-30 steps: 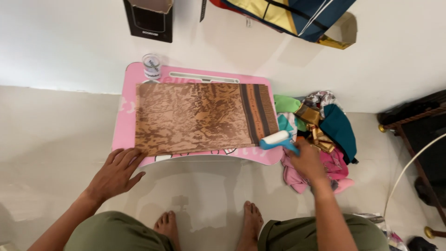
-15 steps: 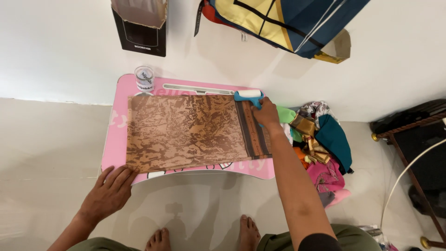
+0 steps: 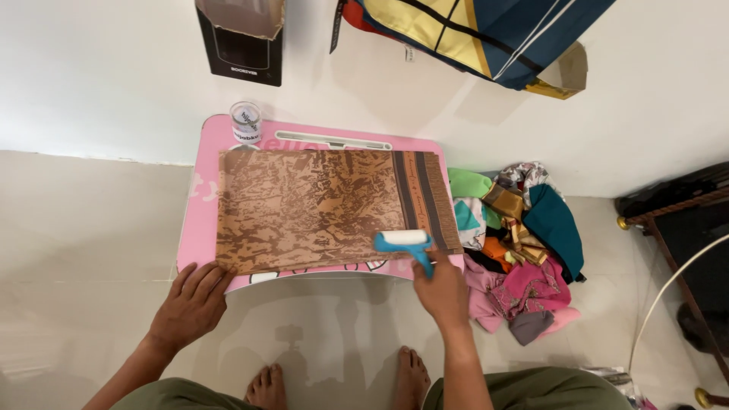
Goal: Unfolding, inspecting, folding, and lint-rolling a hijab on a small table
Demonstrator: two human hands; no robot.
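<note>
A folded brown patterned cloth [image 3: 319,206] with dark stripes along its right side lies flat on a small pink lap table [image 3: 199,220]. My right hand [image 3: 443,290] grips the blue handle of a lint roller [image 3: 404,242], whose white roll rests on the cloth's near right corner. My left hand [image 3: 191,302] lies flat, fingers spread, on the table's near left edge, touching the cloth's corner. My bare feet show below the table.
A small clear cup [image 3: 245,121] stands at the table's far left corner. A heap of coloured clothes [image 3: 524,243] lies on the floor to the right. A black box [image 3: 241,39] and a blue-and-yellow bag [image 3: 486,34] sit by the wall. Dark furniture [image 3: 683,220] stands at the far right.
My right hand has drawn the lint roller from the cloth's far right corner back to its near right edge. My left hand has stayed on the near left corner.
</note>
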